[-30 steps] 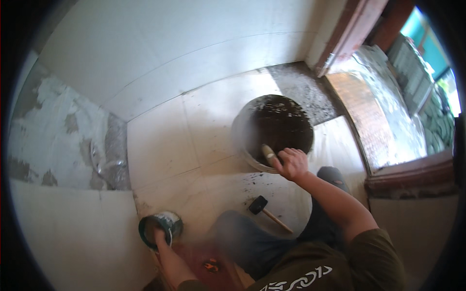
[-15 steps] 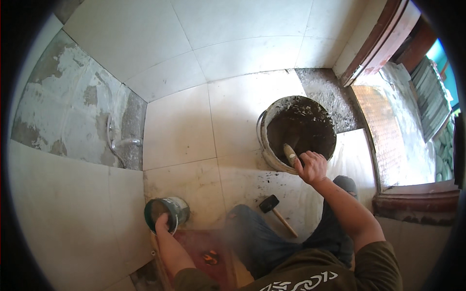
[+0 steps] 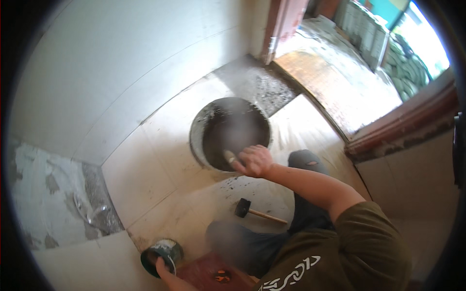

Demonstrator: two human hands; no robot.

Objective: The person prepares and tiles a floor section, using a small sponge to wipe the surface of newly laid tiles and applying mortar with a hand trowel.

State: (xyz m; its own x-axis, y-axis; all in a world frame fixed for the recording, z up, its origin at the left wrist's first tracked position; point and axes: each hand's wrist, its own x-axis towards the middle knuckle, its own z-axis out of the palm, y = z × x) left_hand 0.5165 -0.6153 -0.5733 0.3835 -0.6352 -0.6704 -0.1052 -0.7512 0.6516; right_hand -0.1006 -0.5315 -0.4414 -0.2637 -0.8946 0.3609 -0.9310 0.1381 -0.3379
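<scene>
My right hand (image 3: 256, 161) is closed round a tool with a pale, rounded wooden handle (image 3: 230, 156), over the near rim of a large bucket (image 3: 195, 140). Dark, mortar-like residue coats the inside of that bucket; its middle is blurred by a smear, and the tool's working end is not visible. Low on the left, my left hand (image 3: 161, 266) grips the rim of a small green bucket (image 3: 172, 247), with the fingers partly inside it. The small bucket leans to one side, its contents hard to make out.
A mallet (image 3: 242, 207) with a black head lies beside my knees. A red board (image 3: 206, 271) with an orange-and-black object (image 3: 222, 276) is beside me. A metal tap (image 3: 85, 208) sticks out at the left wall. A doorway with a board (image 3: 315, 80) opens at far right.
My view has turned to the right, so the room appears rotated and shifted left. Both hands keep their holds on the tool and the small bucket.
</scene>
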